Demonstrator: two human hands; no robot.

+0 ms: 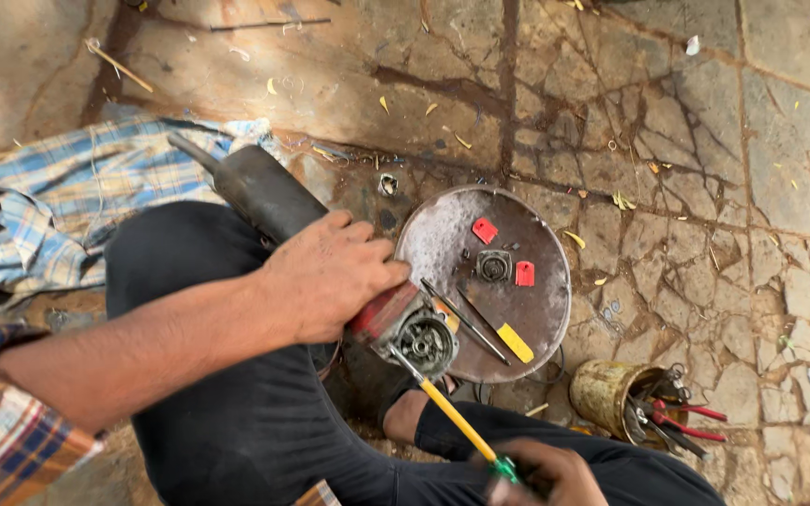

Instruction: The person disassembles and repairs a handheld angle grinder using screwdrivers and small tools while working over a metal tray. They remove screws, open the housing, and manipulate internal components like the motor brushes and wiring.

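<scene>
While your left hand (330,276) clamped the grinder body (264,192) beside the round metal tray (536,319), your right hand (541,478) pinched the yellow screwdriver (457,420), best kept square in the gear head (424,342).

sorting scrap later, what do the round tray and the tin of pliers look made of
Round grey tray: likely sheet metal, dull and dusty, with a thin raised rim. Cylindrical yellowish tin: probably metal, with worn, rust-stained paint. Red-handled pliers: grips look plastic-coated.
</scene>
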